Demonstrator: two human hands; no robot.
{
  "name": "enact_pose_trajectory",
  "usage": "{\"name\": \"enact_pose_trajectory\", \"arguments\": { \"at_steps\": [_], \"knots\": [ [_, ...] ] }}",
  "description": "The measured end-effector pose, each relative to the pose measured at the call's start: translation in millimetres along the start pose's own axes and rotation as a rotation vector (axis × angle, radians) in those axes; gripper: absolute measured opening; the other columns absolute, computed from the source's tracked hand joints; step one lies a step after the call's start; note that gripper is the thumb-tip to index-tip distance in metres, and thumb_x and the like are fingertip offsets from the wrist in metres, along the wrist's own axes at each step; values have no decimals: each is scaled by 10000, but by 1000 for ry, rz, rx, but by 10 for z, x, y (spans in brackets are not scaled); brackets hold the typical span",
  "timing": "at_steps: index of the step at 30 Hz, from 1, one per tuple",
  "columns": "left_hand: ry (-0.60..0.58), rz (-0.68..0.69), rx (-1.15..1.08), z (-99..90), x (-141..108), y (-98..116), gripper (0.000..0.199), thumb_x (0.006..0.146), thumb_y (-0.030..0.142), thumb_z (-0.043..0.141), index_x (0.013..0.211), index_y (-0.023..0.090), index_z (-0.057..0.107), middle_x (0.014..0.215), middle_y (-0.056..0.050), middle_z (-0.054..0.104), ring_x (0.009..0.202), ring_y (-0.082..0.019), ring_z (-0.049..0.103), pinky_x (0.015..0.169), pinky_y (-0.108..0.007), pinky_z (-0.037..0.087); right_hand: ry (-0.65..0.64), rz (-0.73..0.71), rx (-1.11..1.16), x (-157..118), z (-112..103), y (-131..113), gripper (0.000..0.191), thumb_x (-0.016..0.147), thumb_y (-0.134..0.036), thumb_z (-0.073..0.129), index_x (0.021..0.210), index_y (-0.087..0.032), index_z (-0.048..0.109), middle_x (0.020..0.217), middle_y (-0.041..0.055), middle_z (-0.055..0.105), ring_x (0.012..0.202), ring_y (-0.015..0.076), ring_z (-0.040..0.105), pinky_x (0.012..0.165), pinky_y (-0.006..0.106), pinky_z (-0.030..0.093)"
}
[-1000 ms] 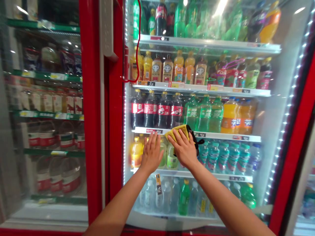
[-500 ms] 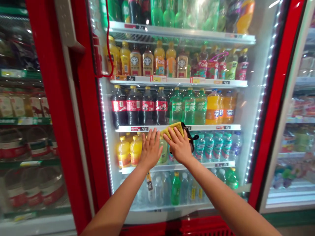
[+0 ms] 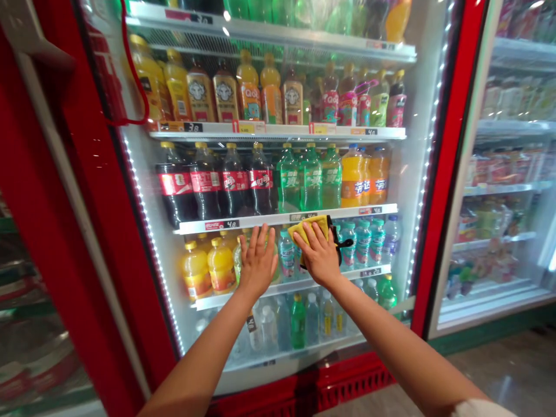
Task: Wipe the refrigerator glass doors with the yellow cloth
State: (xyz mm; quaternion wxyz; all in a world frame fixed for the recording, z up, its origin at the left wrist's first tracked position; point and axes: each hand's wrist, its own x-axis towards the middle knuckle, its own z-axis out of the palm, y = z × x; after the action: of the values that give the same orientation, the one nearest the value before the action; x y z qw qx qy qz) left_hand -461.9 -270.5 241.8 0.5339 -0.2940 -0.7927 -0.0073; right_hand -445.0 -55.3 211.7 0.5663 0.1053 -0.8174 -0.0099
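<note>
My left hand (image 3: 257,263) lies flat with fingers spread against the glass door of a red drinks fridge, in front of green-tinted bottles it partly hides. Right of it, my right hand (image 3: 320,255) is pressed flat on a folded yellow cloth (image 3: 320,222) with dark edging, holding it to the glass. A black loop (image 3: 346,243) sticks out from the cloth's right side. Behind the glass, just above both hands, runs a white shelf edge (image 3: 260,220) with price tags. My right palm hides part of the cloth.
Shelves inside hold cola bottles (image 3: 174,191), green bottles (image 3: 310,179), orange drinks (image 3: 376,179) and yellow juice bottles (image 3: 196,269). A red cord (image 3: 138,81) hangs at upper left. The red door frame (image 3: 449,145) stands at right, beside another lit cooler (image 3: 499,191). Below is a red vent grille (image 3: 356,382).
The view has turned, so the fridge sits further left and tilts in the picture. Both hands and the cloth have shifted right relative to the shelves, the cloth still under my right hand.
</note>
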Motion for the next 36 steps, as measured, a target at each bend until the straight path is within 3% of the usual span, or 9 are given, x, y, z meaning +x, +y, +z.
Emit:
{"name": "enact_pose_trajectory", "arguments": {
  "at_steps": [5,11,14,17,21,25,28,32,36],
  "knots": [
    [-14,90,-29,81,143,157,802,992,231,532,1658,267,86,1700,-103,244,1589,-270,129,1299,-596,36,9,61,4,340,-156,415,643,967,-261,511,1588,-360,373,1698,51,302,1568,302,236,1247,596,174],
    [-19,129,-57,166,88,239,791,996,168,483,1653,292,60,1695,-79,235,1584,-253,128,1295,-600,33,222,368,-5,-164,72,495,703,982,-243,459,1646,-274,230,1709,147,228,1577,349,174,1201,673,223],
    [-27,154,-70,206,93,286,817,988,168,495,1653,271,30,1688,-82,250,1583,-243,117,1299,-582,18,97,228,-29,-205,48,428,696,957,-212,493,1623,-275,301,1708,144,239,1583,349,153,1204,672,221],
    [-34,158,-84,265,184,399,822,994,190,488,1652,220,-3,1679,-100,276,1585,-230,101,1299,-567,-2,-12,58,-40,67,-104,573,635,963,-248,518,1581,-321,393,1707,95,266,1582,326,174,1224,641,210],
    [-51,138,-89,327,294,561,823,999,235,488,1652,151,-6,1684,-140,259,1588,-249,101,1297,-571,-17,57,182,-56,276,-181,917,612,999,-321,490,1598,-306,363,1719,95,227,1581,327,177,1227,615,232],
    [-38,139,-89,325,301,604,820,996,248,506,1656,172,26,1691,-140,245,1590,-271,107,1295,-591,-15,137,407,-82,-74,-36,914,664,1005,-278,454,1639,-259,256,1724,136,183,1581,348,161,1201,641,266],
    [-37,165,-106,318,338,606,805,995,235,508,1658,213,51,1693,-116,248,1592,-260,113,1294,-592,-19,63,301,-60,-301,-25,775,657,988,-227,473,1623,-264,306,1716,137,216,1587,345,147,1201,645,267],
    [-45,202,-120,362,509,693,827,987,258,536,1656,191,54,1692,-122,233,1595,-254,103,1293,-572,-54,-63,70,-16,-131,-197,958,633,957,-194,515,1565,-340,419,1701,65,289,1582,310,192,1232,626,235],
    [-16,213,-121,435,632,833,846,982,246,530,1651,163,18,1693,-126,210,1595,-250,86,1300,-549,-59,15,233,-7,-26,-278,1447,706,910,-155,526,1586,-309,390,1716,61,241,1581,325,198,1230,603,281]
  ]
}}
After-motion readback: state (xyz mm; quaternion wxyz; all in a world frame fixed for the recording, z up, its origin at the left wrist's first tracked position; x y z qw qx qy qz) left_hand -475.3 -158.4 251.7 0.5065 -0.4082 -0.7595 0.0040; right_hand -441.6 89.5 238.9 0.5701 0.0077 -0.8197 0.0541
